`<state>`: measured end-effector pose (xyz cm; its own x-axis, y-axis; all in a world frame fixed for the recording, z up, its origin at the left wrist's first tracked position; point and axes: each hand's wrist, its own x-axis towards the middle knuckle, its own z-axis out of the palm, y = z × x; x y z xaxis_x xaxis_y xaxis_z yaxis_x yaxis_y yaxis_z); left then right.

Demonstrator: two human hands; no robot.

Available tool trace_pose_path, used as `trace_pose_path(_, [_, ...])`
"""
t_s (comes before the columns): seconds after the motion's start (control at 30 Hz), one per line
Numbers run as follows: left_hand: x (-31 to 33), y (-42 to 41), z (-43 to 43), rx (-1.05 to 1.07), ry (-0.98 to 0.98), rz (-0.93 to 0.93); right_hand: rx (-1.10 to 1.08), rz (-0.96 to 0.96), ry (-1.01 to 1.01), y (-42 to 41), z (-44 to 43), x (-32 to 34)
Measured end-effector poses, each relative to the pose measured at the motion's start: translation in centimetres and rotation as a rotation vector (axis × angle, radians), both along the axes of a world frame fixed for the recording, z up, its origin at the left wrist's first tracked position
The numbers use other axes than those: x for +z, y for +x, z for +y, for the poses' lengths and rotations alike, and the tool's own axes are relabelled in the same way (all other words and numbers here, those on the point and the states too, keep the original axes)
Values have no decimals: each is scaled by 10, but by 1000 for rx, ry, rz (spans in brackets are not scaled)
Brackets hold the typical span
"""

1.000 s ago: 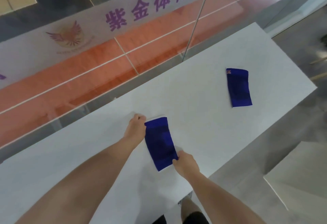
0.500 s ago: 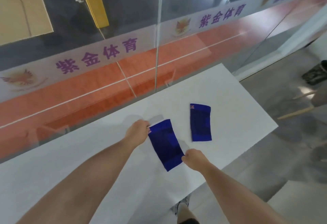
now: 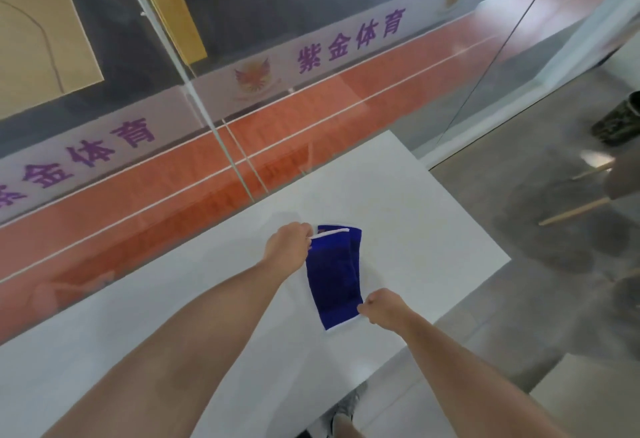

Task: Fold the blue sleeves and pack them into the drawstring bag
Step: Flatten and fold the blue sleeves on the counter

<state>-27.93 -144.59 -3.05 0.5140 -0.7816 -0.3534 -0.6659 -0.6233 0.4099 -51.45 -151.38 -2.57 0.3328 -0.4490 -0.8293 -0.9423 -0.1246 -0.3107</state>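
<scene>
Left hand [image 3: 287, 247] is closed in a pinch on the far end of the upper blue sleeve [image 3: 330, 281], gripping at the white-trimmed edge. Right hand [image 3: 382, 307] is closed too, pinching the near right corner of the same sleeve by its white hem. Sleeve is stretched lengthwise between the two hands, flat or nearly flat over the tabletop [image 3: 415, 229].

Second blue sleeve [image 3: 356, 247] sits directly under the upper one, mostly covered; only a strip along its right side and its far end shows past the upper sleeve's right edge. Roughly aligned, slightly offset to the right. Can't tell whether the upper sleeve is resting on it or held just above.

Both sleeves lie toward the right end of the tabletop, closer to its near edge than to the glass wall [image 3: 311, 108] behind it. Tabletop is white and butts up against that glass wall, which carries a pale band with purple lettering.

No container visible on the tabletop. Shoe [image 3: 343, 410] shows below the tabletop's near edge, on the floor.
</scene>
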Motion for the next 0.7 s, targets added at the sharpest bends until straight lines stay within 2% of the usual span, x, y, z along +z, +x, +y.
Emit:
trace_pose_path(0.43, [-72,31,-69,-67,30,141,-220,39,6,6,1,-57])
trace_pose_path(0.53, [-85,31,-66,-80,-11,108,-220,106,-57,7,7,-59])
trace_pose_path(0.7, [-98,34,-63,-290,26,15,-191,78,-126,15,24,-68])
